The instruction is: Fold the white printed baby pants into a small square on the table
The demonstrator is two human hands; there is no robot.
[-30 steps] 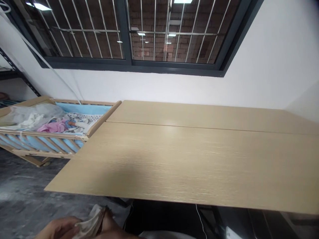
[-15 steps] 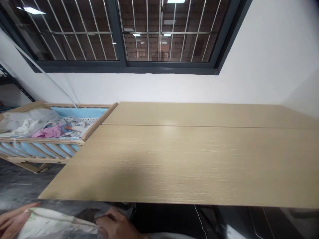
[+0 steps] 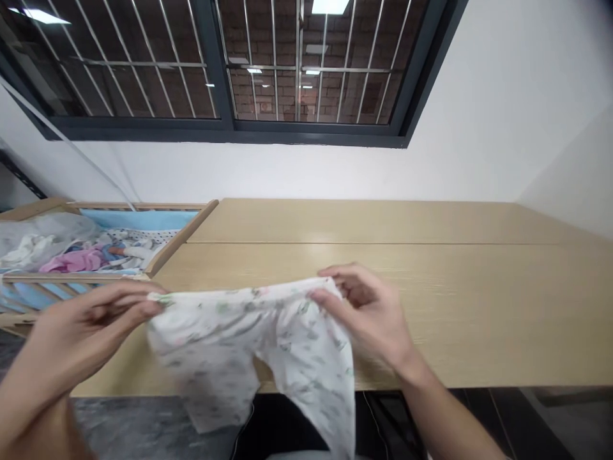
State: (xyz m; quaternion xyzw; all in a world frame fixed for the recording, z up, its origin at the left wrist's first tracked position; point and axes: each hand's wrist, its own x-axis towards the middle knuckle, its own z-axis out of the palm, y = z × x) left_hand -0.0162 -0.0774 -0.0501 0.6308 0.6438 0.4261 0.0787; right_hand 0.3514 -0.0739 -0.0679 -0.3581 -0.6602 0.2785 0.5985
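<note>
A small pair of white pants (image 3: 306,345) with a green and pink print hangs stretched by its waistband between my two hands. My left hand (image 3: 90,332) pinches the waistband's left corner between thumb and fingers. At the opposite corner, my right hand (image 3: 368,313) grips the band in the same way. Both legs of the pants droop over the front edge of the wooden table (image 3: 460,306), somewhat blurred by motion.
To the left stands a wooden crib (image 3: 184,237) with a blue lining, holding a pink cloth (image 3: 76,259), other fabrics and a clear plastic bag (image 3: 52,230). Behind the table rises a white wall with a dark-framed barred window (image 3: 230,128).
Both hands have come up from below the table's front edge to above it, bringing the pants along. The pants are now spread wide and hang down. The view has shifted slightly.
</note>
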